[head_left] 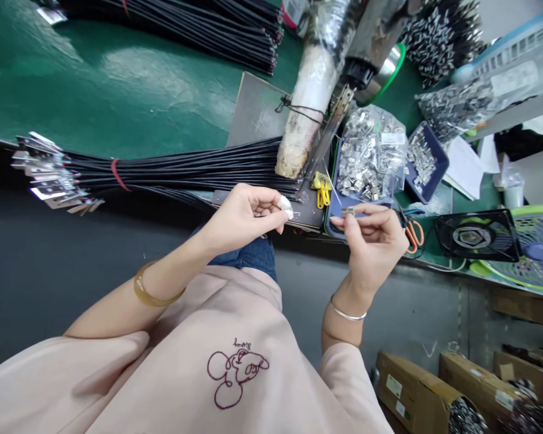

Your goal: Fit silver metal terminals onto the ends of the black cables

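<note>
My left hand [247, 216] is closed in a pinch in front of the bundle of black cables [185, 172], with a white cot on one fingertip; what it holds is too small to make out. My right hand [374, 241] pinches a small metal clip [348, 212] between thumb and fingers, just in front of the blue tray [337, 208] holding a clear bag of metal clips [366, 160]. The cable bundle is tied with a red band [116, 175], and its metal-tipped ends [52, 175] fan out at the left.
A wrapped press machine [312, 90] stands over a grey plate [256, 111] on the green bench [117, 90]. More cables [199, 27] lie at the back. Yellow clips [321, 188], orange scissors [415, 235], a second clip tray [425, 160], fans [475, 235] and cardboard boxes [416, 392] are nearby.
</note>
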`<state>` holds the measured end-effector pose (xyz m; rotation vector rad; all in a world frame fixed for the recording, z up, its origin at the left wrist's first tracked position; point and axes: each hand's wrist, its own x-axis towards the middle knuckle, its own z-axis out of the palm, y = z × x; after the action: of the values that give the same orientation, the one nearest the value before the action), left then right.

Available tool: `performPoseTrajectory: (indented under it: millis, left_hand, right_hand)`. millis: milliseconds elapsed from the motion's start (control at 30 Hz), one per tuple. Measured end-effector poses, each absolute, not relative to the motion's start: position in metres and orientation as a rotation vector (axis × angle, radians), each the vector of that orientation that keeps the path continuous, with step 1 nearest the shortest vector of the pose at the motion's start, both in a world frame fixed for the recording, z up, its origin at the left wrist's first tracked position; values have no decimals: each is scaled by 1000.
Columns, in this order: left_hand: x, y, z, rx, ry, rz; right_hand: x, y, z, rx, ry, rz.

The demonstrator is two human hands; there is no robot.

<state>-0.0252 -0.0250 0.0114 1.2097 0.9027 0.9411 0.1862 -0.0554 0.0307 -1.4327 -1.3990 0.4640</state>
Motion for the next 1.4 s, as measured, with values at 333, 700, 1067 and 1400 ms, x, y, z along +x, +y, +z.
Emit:
performPoseTrajectory:
  millis: [333,700,1067,1400]
  left_hand:
    - [-28,-23,12,1269,873,886]
    - [-33,-22,14,1353,802,836]
    - [-33,-22,10,1338,788,840]
    - [-34,-23,9,1325,758,797]
  right_hand:
    - [154,-67,12,-1412,-1421,641]
    - [141,-68,2,-1288,-1225,754]
    - [140,-70,0,-1381,-1364,664]
    - [134,-70,-4,-1312,-1413,698]
